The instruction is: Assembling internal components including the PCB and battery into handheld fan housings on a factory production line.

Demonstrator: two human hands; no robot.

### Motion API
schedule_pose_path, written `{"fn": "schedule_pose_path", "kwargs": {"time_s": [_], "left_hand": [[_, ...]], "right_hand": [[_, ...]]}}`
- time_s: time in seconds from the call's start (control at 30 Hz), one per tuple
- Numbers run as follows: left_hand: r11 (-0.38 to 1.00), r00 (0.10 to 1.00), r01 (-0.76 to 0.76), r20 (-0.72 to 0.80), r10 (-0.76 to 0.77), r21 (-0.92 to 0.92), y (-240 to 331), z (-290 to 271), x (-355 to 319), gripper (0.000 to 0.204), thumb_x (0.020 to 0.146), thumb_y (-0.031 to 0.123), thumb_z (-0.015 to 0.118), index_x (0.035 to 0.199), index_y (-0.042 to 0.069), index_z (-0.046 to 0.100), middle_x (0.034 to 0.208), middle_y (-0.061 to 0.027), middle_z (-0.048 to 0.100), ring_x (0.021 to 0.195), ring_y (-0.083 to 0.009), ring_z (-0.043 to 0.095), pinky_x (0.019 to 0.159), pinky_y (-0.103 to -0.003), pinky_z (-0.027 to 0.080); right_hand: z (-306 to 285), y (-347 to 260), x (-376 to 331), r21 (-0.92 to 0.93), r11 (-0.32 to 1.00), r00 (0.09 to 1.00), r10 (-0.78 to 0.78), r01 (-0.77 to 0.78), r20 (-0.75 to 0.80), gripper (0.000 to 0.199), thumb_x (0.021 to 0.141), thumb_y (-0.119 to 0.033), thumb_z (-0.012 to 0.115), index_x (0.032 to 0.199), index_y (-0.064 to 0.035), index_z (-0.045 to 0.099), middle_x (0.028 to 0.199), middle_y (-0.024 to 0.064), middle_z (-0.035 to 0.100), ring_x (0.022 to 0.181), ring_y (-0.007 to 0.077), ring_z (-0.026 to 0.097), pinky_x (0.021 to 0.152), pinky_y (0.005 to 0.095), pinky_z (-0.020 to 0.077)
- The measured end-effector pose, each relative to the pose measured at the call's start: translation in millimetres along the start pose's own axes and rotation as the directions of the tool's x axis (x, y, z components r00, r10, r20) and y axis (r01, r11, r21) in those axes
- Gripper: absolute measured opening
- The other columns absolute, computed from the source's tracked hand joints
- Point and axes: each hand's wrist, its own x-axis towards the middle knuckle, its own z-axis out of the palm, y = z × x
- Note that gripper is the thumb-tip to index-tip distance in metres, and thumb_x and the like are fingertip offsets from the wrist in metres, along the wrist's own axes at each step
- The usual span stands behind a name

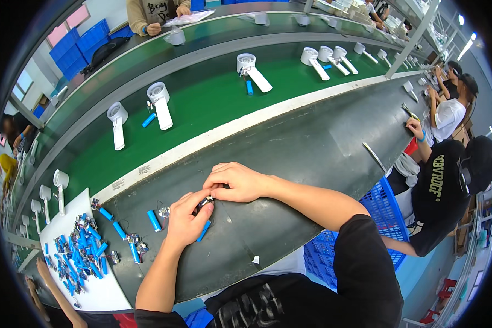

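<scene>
My left hand point(185, 221) pinches a small dark circuit board point(204, 203) between thumb and fingers, over the dark work surface. A blue cylindrical battery point(204, 230) lies partly under that hand; whether it is wired to the board is hidden. My right hand point(238, 181) has its fingers curled and meets the board's far end with its fingertips. Just left of my left hand lies another blue battery point(154, 221) with a small metal-and-board part point(164, 212) beside it. More batteries wired to boards point(119, 230) lie further left.
A white board point(117, 298) at left carries a heap of blue batteries with circuit boards point(82, 249). Beyond a pale rail, a green conveyor point(202, 104) bears several white handheld fans point(159, 106). A co-worker point(448, 186) sits at right near a blue crate point(385, 205).
</scene>
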Motion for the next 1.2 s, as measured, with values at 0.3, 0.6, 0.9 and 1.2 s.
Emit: {"fn": "schedule_pose_path", "kwargs": {"time_s": [0.3, 0.6, 0.9, 1.2], "left_hand": [[0.999, 0.999, 0.042, -0.002, -0.042, -0.018, 5.0, 4.6, 4.4, 0.032, 0.081, 0.005, 0.066, 0.112, 0.0, 0.066, 0.091, -0.0115, 0.07, 0.076, -0.0155, 0.066, 0.067, -0.026, 0.05], [1.0, 1.0, 0.012, -0.006, -0.012, 0.008, 8.0, 10.6, 7.8, 0.03, 0.08, 0.005, 0.067, 0.11, 0.001, 0.066, 0.092, -0.0108, 0.069, 0.075, -0.0158, 0.064, 0.068, -0.026, 0.049], [0.999, 1.0, -0.01, -0.009, 0.01, 0.039, 9.1, 15.4, 11.4, 0.032, 0.079, 0.006, 0.068, 0.111, 0.001, 0.066, 0.091, -0.0105, 0.069, 0.074, -0.0159, 0.064, 0.066, -0.027, 0.049], [1.0, 1.0, 0.013, -0.001, -0.013, 0.019, 11.7, 18.6, 12.7, 0.034, 0.08, 0.007, 0.069, 0.114, 0.001, 0.065, 0.094, -0.0108, 0.07, 0.076, -0.0158, 0.064, 0.066, -0.027, 0.05]], "right_hand": [[-6.7, -0.1, -4.2, -0.04, 0.999, 1.0, 0.029, -0.028, 0.002, 0.017, 0.085, -0.019, 0.062, 0.089, -0.0027, 0.068, 0.076, 0.0094, 0.067, 0.076, 0.027, 0.061, 0.071, 0.0396, 0.0487], [-12.1, 1.4, -7.8, -0.009, 1.0, 1.0, 0.001, -0.001, -0.003, 0.018, 0.084, -0.018, 0.065, 0.092, -0.0024, 0.069, 0.078, 0.0082, 0.067, 0.077, 0.0259, 0.061, 0.072, 0.0387, 0.0487], [-13.9, 6.5, -10.4, -0.033, 0.999, 1.0, -0.006, 0.006, -0.008, 0.019, 0.085, -0.018, 0.065, 0.096, -0.0036, 0.068, 0.078, 0.0096, 0.067, 0.078, 0.028, 0.06, 0.073, 0.0406, 0.0481], [-19.6, 5.9, -14.3, 0.011, 0.999, 0.999, -0.038, 0.038, -0.023, 0.017, 0.086, -0.013, 0.066, 0.098, -0.002, 0.067, 0.079, 0.0081, 0.067, 0.076, 0.0238, 0.061, 0.069, 0.0366, 0.0486]]}}
